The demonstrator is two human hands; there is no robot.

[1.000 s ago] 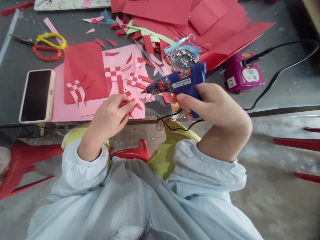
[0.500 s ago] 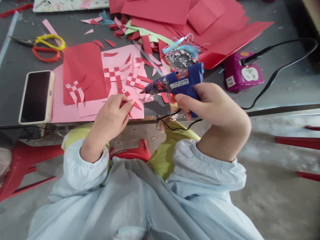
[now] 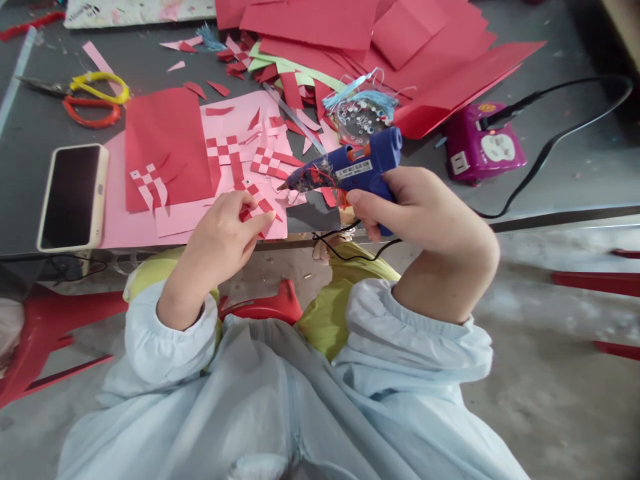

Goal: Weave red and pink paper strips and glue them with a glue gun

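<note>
My right hand [image 3: 395, 203] is wrapped round the handle of a blue hot glue gun [image 3: 357, 167], its nozzle aimed left above the pink paper. Thumb and fingers of my left hand [image 3: 220, 227] pinch a red-and-pink woven paper fish [image 3: 257, 197] with a small eye near its upper end. Part of that fish is hidden by the fingers. The nozzle is close to its right side; I cannot tell whether they touch. Two more checkered woven pieces [image 3: 223, 150] lie just beyond. Another woven fish [image 3: 150, 180] rests on a red paper sheet [image 3: 167, 137].
A phone [image 3: 70, 197] and scissors [image 3: 95, 100] lie at the left. Paper scraps, a dish of googly eyes [image 3: 363, 120] and blue tassels [image 3: 363, 97] sit behind the glue gun. Red sheets [image 3: 310, 23] are stacked at the back. A purple power adapter [image 3: 485, 143] with a black cable stands right.
My left thumb and fingers have shifted slightly on the woven fish, showing more of its middle. The glue gun stays nearly still, and the view has drifted a little.
</note>
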